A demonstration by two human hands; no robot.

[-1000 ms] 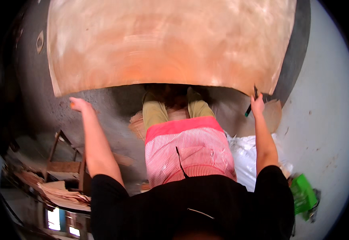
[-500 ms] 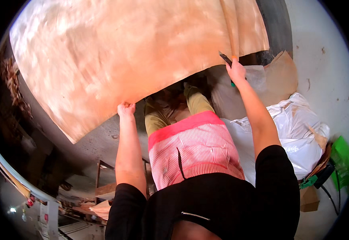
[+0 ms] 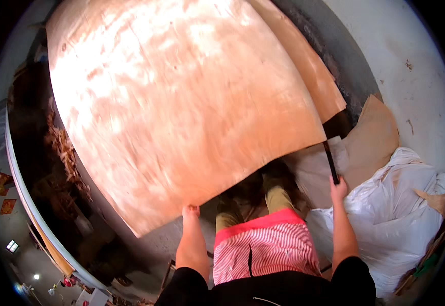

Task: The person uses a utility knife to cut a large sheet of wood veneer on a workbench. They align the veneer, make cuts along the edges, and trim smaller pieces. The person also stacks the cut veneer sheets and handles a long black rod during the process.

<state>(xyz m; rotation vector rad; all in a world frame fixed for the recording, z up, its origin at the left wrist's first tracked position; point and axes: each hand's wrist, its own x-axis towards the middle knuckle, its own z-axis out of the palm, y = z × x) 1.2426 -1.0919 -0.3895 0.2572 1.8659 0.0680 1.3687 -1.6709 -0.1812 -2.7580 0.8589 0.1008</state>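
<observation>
A large, thin tan wood veneer sheet [image 3: 181,112] spreads in front of me, its near edge raised above the floor. My left hand [image 3: 191,211] is closed on that near edge, toward its left corner. Near the sheet's right corner, my right hand [image 3: 338,188] grips a slim black knife [image 3: 331,163], which looks like a utility knife. The knife's far end points away from me and meets or overlaps the corner; whether it touches cannot be made out. Beneath the sheet on the right, another veneer sheet [image 3: 317,76] shows along its side.
White plastic sacking [image 3: 390,214] lies in a heap at the right, beside brown sheet scraps [image 3: 373,135]. A pale wall [image 3: 401,61] rises behind them. Torn veneer strips [image 3: 64,148] are piled at the left, near a curved pale edge [image 3: 29,199]. My legs [image 3: 278,199] stand below the sheet.
The upper sheet has shifted relative to the one below, whose right side now shows separately. My right hand has drawn back off the sheet, still with the knife. The view has also shifted.
</observation>
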